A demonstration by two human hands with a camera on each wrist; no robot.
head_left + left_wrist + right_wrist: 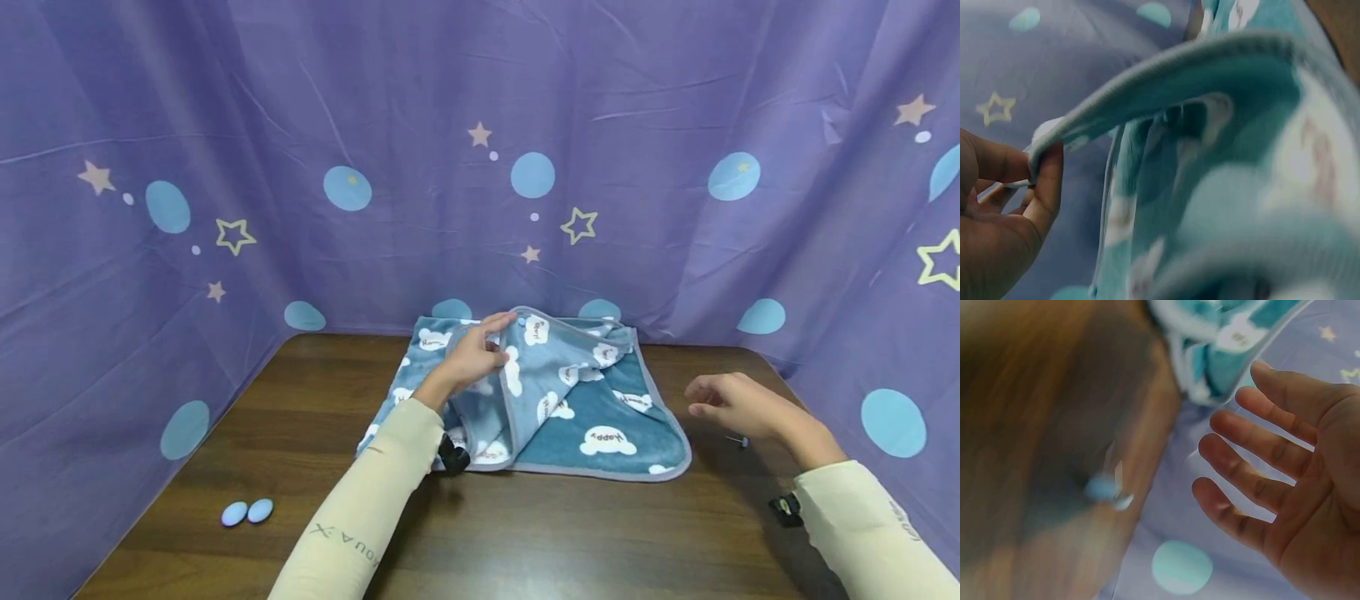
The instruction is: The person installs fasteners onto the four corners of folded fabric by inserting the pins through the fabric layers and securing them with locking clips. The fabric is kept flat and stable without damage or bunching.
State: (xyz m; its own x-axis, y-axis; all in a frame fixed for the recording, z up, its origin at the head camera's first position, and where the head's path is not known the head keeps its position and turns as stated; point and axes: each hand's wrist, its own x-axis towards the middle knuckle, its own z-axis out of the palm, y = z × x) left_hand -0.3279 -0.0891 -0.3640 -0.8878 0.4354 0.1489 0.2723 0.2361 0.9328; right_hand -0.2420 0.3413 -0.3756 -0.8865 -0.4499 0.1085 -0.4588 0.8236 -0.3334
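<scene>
A teal blanket point(558, 442) with white cloud patches and a grey border lies partly folded over on the wooden table, against the curtain. At its raised edge, my left hand point(474, 354) pinches the grey border between thumb and fingers; the left wrist view shows this blanket edge point(1166, 65) lifted, with a hollow beneath. Past the blanket's right side, my right hand point(742, 404) hovers over the table with loosely bent fingers and nothing in it. Near it on the table lies a small blue-headed item point(742, 442), blurred in the right wrist view, its kind unclear.
Two light-blue oval pieces point(247, 512) lie side by side at the front left of the table point(585, 533). A purple curtain point(420, 108) with stars and dots hangs behind and along both sides.
</scene>
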